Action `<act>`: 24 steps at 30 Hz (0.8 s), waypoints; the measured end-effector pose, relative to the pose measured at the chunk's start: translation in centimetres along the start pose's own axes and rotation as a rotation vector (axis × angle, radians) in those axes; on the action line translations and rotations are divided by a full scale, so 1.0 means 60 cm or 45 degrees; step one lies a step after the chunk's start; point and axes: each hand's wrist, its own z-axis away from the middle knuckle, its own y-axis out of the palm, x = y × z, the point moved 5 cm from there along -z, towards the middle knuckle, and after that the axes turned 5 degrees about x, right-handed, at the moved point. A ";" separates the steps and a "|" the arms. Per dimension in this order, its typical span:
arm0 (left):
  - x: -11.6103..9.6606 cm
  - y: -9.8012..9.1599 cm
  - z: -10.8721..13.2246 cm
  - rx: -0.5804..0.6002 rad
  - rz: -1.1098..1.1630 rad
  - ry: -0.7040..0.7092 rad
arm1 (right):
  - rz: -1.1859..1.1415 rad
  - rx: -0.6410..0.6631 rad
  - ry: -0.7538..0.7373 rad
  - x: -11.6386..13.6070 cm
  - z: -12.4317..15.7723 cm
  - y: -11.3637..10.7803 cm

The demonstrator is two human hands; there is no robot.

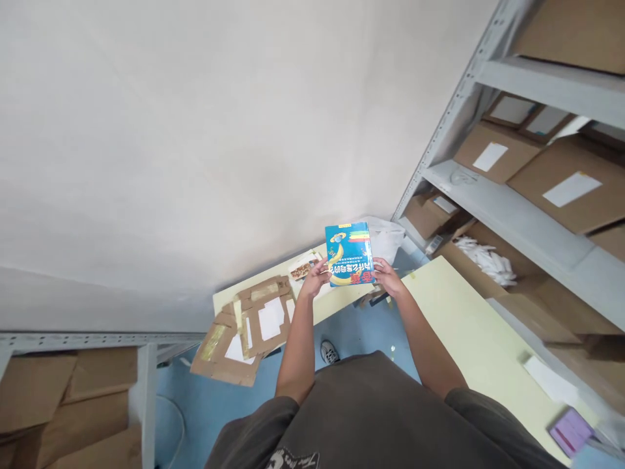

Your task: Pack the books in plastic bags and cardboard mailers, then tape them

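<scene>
Currently logged:

1. Book: blue cover with a yellow band and Chinese title, upside down to the head view, held up between both hands, above the gap between two tables.
2. Left hand: fingers clenched on the book's lower left edge.
3. Right hand: fingers clenched on the book's lower right edge.
4. Cardboard: flattened, taped, with white paper patches, lying over the edge of the second table, near the left hand.
5. Table: pale yellow, right of the hands, carrying a purple booklet.
6. Shelf: gray metal, holding cartons.
7. Floor: blue, with a shoe on it.
</scene>
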 end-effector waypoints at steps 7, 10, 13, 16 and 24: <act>0.045 0.263 -0.056 0.282 -0.027 -0.036 | -0.167 -0.226 -0.109 0.027 0.195 -0.209; 0.080 0.405 -0.079 0.406 -0.110 -0.082 | -0.192 -0.378 -0.160 0.037 0.301 -0.310; 0.122 0.549 -0.094 0.516 -0.169 -0.127 | -0.233 -0.537 -0.224 0.043 0.413 -0.399; 0.162 0.679 -0.098 0.638 -0.223 -0.167 | -0.256 -0.684 -0.279 0.042 0.522 -0.464; 0.224 0.867 -0.106 0.942 -0.366 -0.271 | -0.339 -0.923 -0.327 0.011 0.668 -0.527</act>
